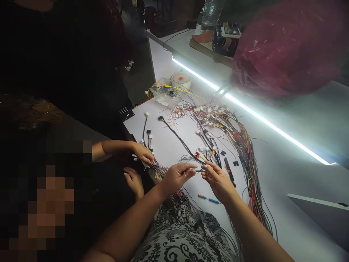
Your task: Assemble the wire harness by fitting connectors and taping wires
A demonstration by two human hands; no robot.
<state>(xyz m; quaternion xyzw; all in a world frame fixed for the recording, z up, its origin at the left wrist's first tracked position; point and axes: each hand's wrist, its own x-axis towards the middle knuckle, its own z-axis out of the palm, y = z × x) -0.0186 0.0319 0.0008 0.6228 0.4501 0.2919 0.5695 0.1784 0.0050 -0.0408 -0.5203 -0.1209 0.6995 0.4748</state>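
Observation:
Fingertips pinched, my left hand (178, 177) is shut on a thin wire in the middle of the white table. Facing it, my right hand (216, 178) grips wires close to their ends, and thin dark wires (200, 170) span the small gap between both hands. A red connector (197, 155) with a yellow wire lies just beyond my right fingertips. Beside it are white connectors (207, 150) on black-sleeved cables. The exact ends inside my fingers are hidden. Below my hands lies a blue and orange pen-like tool (209, 199).
A person on the left has one hand (144, 153) on a wire bundle (159, 169) and another hand (135, 182) at the table edge. A thick wire harness (247, 153) curves along the right. Behind stand a white cup (181, 80), a lit tube (272, 129) and a pink bag (289, 47).

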